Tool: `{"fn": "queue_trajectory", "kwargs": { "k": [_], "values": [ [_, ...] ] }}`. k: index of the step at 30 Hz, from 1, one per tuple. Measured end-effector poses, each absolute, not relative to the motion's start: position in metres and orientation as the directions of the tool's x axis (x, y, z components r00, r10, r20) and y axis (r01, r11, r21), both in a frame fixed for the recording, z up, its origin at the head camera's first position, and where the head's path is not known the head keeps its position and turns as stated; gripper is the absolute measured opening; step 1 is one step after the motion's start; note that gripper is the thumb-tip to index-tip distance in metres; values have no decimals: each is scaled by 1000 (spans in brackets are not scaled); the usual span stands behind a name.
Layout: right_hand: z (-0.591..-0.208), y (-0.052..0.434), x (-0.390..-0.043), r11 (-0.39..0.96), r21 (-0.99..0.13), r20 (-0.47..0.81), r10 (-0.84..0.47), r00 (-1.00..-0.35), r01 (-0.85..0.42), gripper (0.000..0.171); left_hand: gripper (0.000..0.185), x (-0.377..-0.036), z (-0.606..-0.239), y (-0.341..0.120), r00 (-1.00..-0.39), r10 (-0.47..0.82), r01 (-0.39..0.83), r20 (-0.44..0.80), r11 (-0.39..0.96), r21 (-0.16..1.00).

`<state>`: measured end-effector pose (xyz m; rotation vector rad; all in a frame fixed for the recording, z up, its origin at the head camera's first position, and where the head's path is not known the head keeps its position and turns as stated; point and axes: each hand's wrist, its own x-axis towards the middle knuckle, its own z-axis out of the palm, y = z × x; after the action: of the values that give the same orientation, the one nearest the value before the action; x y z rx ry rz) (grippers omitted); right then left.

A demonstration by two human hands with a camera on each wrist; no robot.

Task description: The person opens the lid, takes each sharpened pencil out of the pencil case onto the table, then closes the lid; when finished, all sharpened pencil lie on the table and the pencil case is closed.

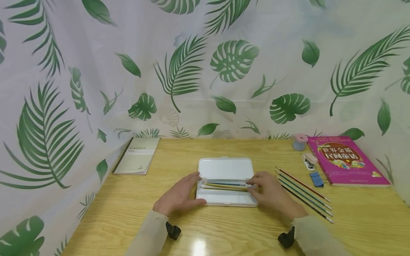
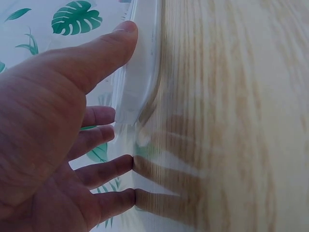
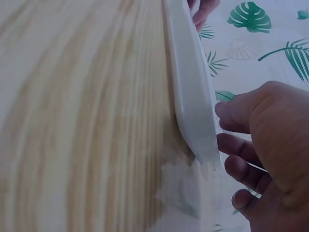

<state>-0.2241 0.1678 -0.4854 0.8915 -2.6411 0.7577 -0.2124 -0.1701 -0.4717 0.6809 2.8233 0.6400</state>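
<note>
Head view: open white case mid-table, pencils inside.
Left hand: fingers straight, bracing case's left end.
Right hand: fingers curled at right end, steadying; grip unclear.
Spare pencils: right of case.

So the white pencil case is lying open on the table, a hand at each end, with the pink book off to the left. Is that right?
Not quite: the pink book lies to the right, as the head view shows. The white pencil case does lie open, the left hand and right hand at its ends.
</note>
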Motion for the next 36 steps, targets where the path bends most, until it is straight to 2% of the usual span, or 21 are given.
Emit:
{"fn": "queue_trajectory", "kwargs": {
  "k": [4,8,12,17,22,28,36],
  "values": [
    [-488,164,-224,685,-344,378,-525,-763,-642,13,84,-212,-473,-170,-880,471,399,-61,804,440],
    [-490,165,-224,666,-340,362,-558,-746,-663,10,85,-212,-473,-170,-880,471,402,-63,807,432],
    [-490,168,-223,641,-393,326,-573,-752,-659,12,85,-212,-473,-170,-878,473,401,-67,807,434],
    [-490,170,-223,627,-508,267,-537,-800,-590,11,84,-212,-473,-170,-878,474,405,-64,808,428],
    [-490,170,-224,623,-546,264,-507,-821,-560,8,83,-213,-474,-170,-879,474,409,-54,806,429],
    [-490,170,-225,638,-532,227,-526,-820,-557,3,83,-213,-473,-170,-880,472,403,-54,803,439],
    [-484,169,-227,651,-499,185,-565,-804,-572,5,83,-213,-473,-170,-880,472,403,-54,803,439]
  ]
}}
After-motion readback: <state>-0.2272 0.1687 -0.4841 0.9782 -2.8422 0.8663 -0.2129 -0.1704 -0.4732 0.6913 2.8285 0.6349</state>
